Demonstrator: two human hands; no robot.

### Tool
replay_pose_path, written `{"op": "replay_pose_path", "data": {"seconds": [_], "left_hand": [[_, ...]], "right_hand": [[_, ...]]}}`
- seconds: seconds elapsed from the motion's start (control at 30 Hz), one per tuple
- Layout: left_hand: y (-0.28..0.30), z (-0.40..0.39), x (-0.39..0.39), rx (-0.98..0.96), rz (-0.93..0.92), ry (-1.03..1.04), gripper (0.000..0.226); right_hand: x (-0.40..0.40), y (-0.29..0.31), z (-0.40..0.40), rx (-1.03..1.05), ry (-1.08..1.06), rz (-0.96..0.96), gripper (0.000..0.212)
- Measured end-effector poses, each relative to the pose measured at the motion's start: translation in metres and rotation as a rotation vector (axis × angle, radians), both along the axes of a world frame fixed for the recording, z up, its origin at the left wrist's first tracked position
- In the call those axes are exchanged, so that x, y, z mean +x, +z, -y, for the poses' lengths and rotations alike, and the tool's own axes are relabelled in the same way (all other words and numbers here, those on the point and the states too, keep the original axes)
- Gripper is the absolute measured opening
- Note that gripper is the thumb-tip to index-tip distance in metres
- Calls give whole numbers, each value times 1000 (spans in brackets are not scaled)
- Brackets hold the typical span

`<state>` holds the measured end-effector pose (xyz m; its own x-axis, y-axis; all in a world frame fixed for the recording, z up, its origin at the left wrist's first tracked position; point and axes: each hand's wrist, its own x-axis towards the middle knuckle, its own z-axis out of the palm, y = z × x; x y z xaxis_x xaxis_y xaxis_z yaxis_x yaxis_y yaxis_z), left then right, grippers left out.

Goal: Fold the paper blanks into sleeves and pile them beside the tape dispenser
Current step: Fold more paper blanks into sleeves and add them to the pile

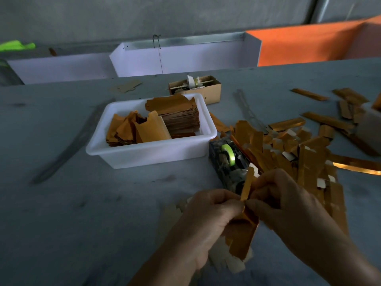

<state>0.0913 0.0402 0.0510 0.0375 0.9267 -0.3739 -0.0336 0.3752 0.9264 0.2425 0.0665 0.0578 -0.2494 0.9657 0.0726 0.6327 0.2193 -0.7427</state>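
My left hand (pixel 208 219) and my right hand (pixel 288 205) both pinch one gold paper blank (pixel 246 228), held upright just in front of the tape dispenser (pixel 228 162). The dispenser is clear plastic with a green tape roll. A pile of folded gold sleeves (pixel 292 153) lies right of the dispenser. The white tub (pixel 144 153) left of it holds stacks of flat gold blanks (pixel 177 114). A few pale blanks lie on the table under my hands, partly hidden.
A small cardboard box (pixel 195 87) stands behind the tub. More gold sleeves (pixel 329 120) are scattered at the far right. White troughs (pixel 185 56) and an orange panel (pixel 309 42) line the back of the grey table (pixel 82 203).
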Motion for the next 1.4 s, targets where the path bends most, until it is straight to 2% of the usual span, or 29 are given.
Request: {"op": "replay_pose_path", "data": {"seconds": [0.1, 0.27, 0.37, 0.43, 0.53, 0.57, 0.63, 0.7, 0.77, 0.87, 1.0, 1.1, 1.2, 1.3, 1.37, 1.4], "left_hand": [[-1, 0, 0, -9, 41, 15, 21], [-3, 3, 5, 57, -2, 116, 20], [-8, 3, 14, 168, -167, 207, 30], [-14, 4, 20, 326, -360, 276, 24], [-21, 7, 22, 535, -537, 327, 19], [-23, 7, 20, 559, -562, 358, 18], [-21, 5, 13, 512, -465, 415, 13], [-18, 2, 6, 423, -333, 404, 12], [-14, 3, 3, 381, -281, 366, 14], [-10, 6, 5, 356, -214, 300, 16], [-10, 4, 1, 281, -182, 282, 5], [-9, 3, -8, 197, -146, 235, 23], [-5, 1, -13, 147, -66, 211, 22], [-1, -1, -21, 106, 19, 155, 12], [-2, -4, -32, 134, -51, 174, 7], [-5, -6, -39, 163, -205, 202, 7]], "right_hand": [[-3, 1, 0, 6, -4, 72, 27], [-10, 5, 0, 15, -35, 109, 23], [-15, 8, 3, 70, -82, 170, 23], [-19, 11, 6, 128, -110, 215, 25], [-23, 18, 6, 139, -132, 333, 33], [-22, 20, 6, 140, -136, 375, 33], [-18, 19, 5, 156, -139, 394, 31], [-11, 16, 3, 120, -119, 248, 32], [-8, 12, -1, 36, -91, 47, 41], [-13, 5, -4, -122, -48, -28, 45], [-19, -5, -6, -274, 16, -296, 26], [-18, -10, -8, -370, 30, -407, 6], [-19, -10, -9, -413, 41, -445, 12], [-16, -10, -11, -364, 25, -423, 16], [-7, -6, -15, -326, -37, -373, 14], [-1, -2, -19, -277, -84, -317, 12]]}}
